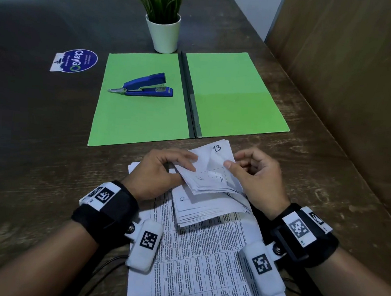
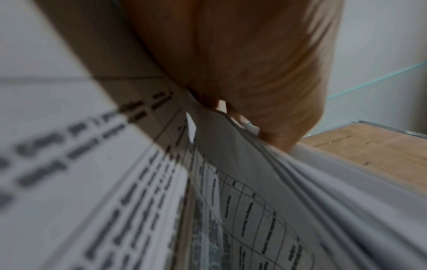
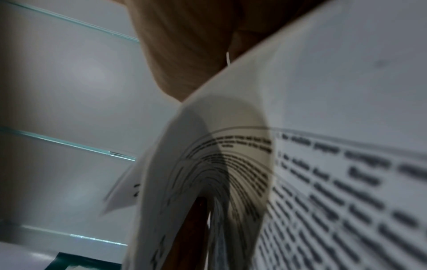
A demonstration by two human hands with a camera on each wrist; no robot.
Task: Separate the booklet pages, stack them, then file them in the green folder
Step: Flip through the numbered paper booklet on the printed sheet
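A booklet of printed white pages (image 1: pixel 211 169) is held near the table's front, its top corner folded back and marked 13. My left hand (image 1: pixel 163 168) grips the booklet's left side, thumb and fingers curled on the sheets. My right hand (image 1: pixel 253 172) pinches the folded corner with its thumb on top. A stack of loose pages (image 1: pixel 199 212) lies under the booklet on a larger printed sheet (image 1: pixel 205 264). The green folder (image 1: pixel 191 96) lies open behind. In the wrist views only curled pages (image 2: pixel 254 182) (image 3: pixel 323 127) and palms show.
A blue stapler (image 1: pixel 145 86) rests on the folder's left leaf. A white potted plant (image 1: pixel 163 27) stands behind the folder. A ClayGo sticker (image 1: pixel 77 60) is stuck on the table at the left. A brown panel (image 1: pixel 346 89) closes off the right side.
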